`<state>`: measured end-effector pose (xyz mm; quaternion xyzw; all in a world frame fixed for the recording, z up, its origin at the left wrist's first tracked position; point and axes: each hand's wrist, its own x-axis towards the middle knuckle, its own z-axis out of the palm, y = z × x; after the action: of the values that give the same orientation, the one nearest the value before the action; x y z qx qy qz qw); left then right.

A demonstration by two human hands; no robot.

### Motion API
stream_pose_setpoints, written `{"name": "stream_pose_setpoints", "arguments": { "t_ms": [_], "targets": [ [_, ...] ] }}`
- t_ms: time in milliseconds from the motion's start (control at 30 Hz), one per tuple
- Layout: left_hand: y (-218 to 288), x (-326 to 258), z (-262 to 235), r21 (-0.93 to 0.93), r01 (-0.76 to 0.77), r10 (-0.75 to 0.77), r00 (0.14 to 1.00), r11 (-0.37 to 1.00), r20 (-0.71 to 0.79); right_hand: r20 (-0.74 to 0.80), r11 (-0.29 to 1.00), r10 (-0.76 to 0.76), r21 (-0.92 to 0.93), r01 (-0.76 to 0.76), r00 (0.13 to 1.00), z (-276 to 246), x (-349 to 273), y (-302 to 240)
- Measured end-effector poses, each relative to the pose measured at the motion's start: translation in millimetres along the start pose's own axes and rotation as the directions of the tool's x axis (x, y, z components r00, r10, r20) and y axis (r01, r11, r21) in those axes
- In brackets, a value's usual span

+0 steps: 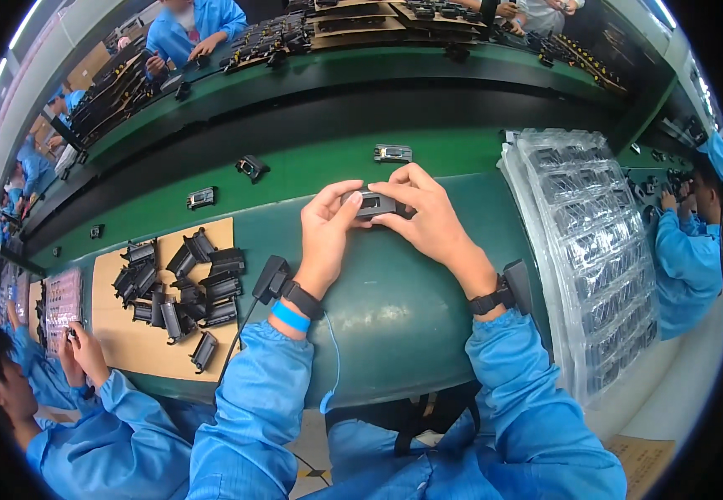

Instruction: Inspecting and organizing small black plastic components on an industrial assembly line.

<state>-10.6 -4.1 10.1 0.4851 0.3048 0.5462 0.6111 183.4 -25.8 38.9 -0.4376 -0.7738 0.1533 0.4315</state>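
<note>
While we pinch the small black plastic housing (372, 203) above the green table (395, 308), left hand (325, 229) and right hand (428, 218) each clench one end; it looks light, rigid and smooth, best held by its ends.

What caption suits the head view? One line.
Both hands, left hand and right hand, hold a small black part above the green bench.
</note>
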Motion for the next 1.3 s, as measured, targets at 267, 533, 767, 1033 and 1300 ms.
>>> {"name": "stream_pose_setpoints", "arguments": {
  "t_ms": [267,533,767,1033,1300],
  "targets": [
    [-0.1,1.0,-1.2,0.010,0.002,-0.003,0.999,1.000,0.033,-0.009,0.999,0.018,-0.037,-0.018,1.000,1.2,-0.3,0.3],
    [4.0,3.1,-2.3,-0.044,-0.062,0.063,0.997,0.997,0.043,0.001,0.982,0.090,0.164,-0.089,0.996,-0.9,4.7,-4.3],
    [12.6,2.5,5.0,0.058,-0.113,0.108,0.990,0.992,0.090,-0.148,0.987,0.054,0.156,-0.031,0.987,-7.6,4.4,-5.3],
    [4.5,0.2,-12.9,0.074,-0.189,0.191,0.982,0.979,-0.014,0.027,0.857,0.204,0.479,-0.191,0.979,17.7,32.4,3.4],
    [-1.6,9.1,5.9,0.054,-0.042,0.053,0.975,0.998,-0.214,-0.099,0.925,0.366,-0.068,-0.373,0.925,-2.2,119.5,100.9]
  ]
}}
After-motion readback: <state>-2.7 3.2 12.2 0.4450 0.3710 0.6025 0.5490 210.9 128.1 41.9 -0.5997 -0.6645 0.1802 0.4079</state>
